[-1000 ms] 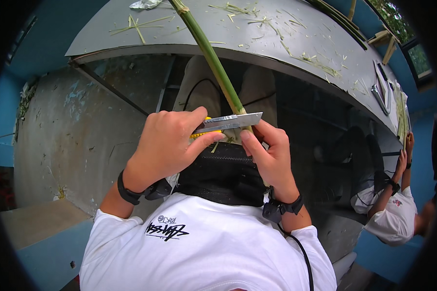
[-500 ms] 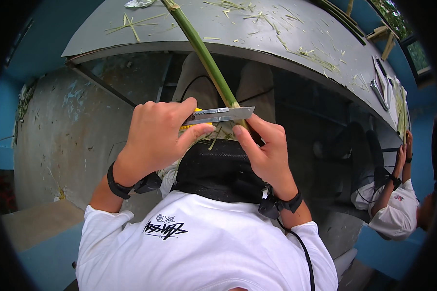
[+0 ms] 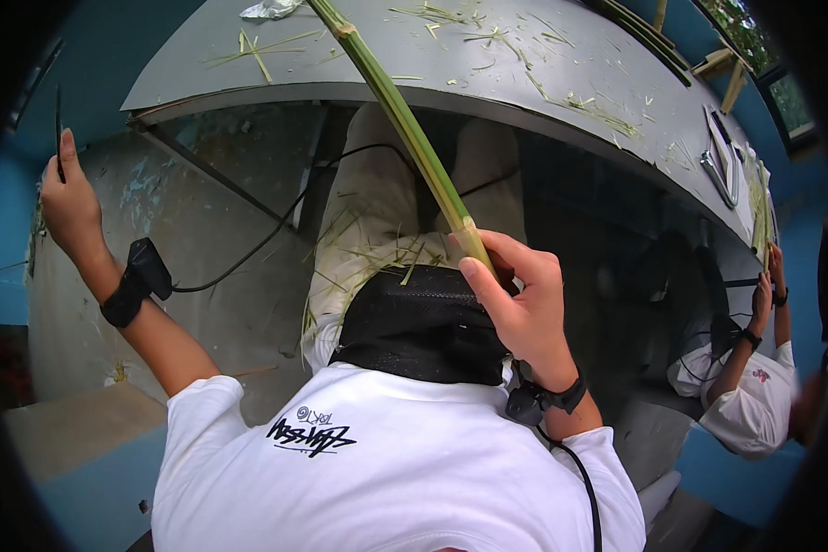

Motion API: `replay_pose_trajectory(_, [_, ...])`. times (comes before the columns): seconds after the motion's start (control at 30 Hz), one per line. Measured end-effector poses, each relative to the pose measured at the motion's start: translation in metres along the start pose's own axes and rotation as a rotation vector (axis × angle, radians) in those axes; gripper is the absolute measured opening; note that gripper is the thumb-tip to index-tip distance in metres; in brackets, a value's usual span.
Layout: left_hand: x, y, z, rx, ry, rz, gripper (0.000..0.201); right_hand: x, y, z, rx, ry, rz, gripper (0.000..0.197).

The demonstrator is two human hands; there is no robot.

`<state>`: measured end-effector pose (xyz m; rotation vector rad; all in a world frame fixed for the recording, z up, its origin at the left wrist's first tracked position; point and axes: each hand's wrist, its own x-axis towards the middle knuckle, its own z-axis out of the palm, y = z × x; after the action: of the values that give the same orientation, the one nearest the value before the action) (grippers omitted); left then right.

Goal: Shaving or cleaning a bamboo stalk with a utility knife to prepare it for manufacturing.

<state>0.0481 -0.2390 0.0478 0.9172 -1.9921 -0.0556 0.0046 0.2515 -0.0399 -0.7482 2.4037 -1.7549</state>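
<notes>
At near centre, R hand (image 3: 526, 293) has its grip round nr end of bamboo pole (image 3: 403, 122), which runs far over counter (image 3: 239, 78); L hand (image 3: 72, 204), out left, holds knife (image 3: 59, 115). Pole's prob. light, stiff, slick; hold nr node.

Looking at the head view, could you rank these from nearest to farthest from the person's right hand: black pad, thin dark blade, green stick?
1. Green stick: its near end is in the right hand.
2. Black pad: just left of that hand.
3. Thin dark blade: far left, in the left hand.
</notes>
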Motion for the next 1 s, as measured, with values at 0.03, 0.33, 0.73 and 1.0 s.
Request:
replay_pose_trajectory(0.03, [-0.006,0.007,-0.005,-0.017,0.007,0.004,0.068,0.002,0.001,0.002,0.032,0.022,-0.026,0.023])
replay_pose_trajectory(0.33, [-0.175,0.159,-0.028,-0.7,-0.77,0.651,0.042,0.012,0.006,0.002,0.198,-0.009,0.112,0.021])
replay_pose_trajectory(0.73, [-0.208,0.176,-0.03,-0.664,-0.984,0.705,0.043,0.011,0.004,0.001,0.172,0.018,0.074,0.021])
replay_pose_trajectory(1.0, [-0.194,0.177,-0.035,-0.589,-0.972,0.735,0.045,0.014,0.004,-0.003,0.076,0.0,-0.015,0.022])
